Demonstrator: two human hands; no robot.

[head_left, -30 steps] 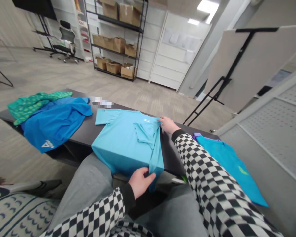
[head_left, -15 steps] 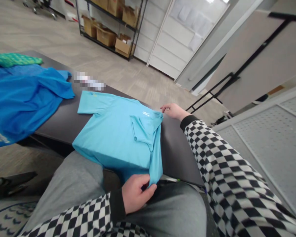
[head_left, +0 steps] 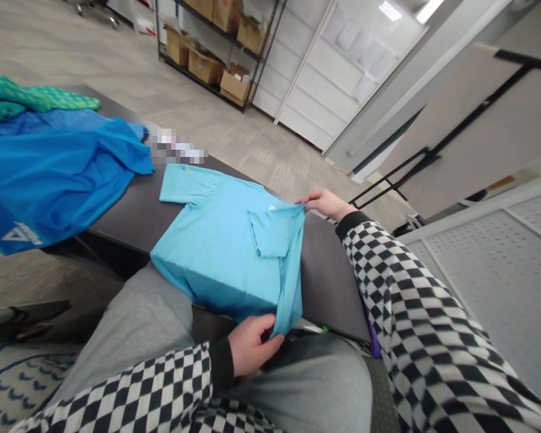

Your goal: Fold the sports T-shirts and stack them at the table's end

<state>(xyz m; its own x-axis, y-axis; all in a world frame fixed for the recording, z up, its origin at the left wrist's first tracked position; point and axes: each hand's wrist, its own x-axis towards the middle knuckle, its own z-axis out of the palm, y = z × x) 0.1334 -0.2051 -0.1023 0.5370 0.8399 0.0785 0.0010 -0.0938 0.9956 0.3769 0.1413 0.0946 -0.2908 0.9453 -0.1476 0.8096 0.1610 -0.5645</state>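
A light blue T-shirt (head_left: 216, 234) lies on the dark table, its right side folded inward so that one sleeve (head_left: 270, 233) rests across the front. The other sleeve points left, and the lower part hangs over the near edge. My left hand (head_left: 256, 344) grips the hem at the bottom end of the fold, thumb and fingers closed on the cloth. At the top end, by the far edge, my right hand (head_left: 327, 204) pinches the shirt's shoulder corner between its fingertips.
A blue shirt (head_left: 58, 174) with a white logo and a green patterned garment (head_left: 40, 99) lie on the left of the table (head_left: 124, 210). A blurred-out item (head_left: 180, 149) sits near the far edge. Beyond stands a shelf with cardboard boxes (head_left: 205, 65); a perforated panel (head_left: 491, 252) is at right.
My right hand has closed on the shirt's shoulder corner, and the folded edge is drawn straighter. My left hand keeps its hold on the hem. The whole view has shifted slightly.
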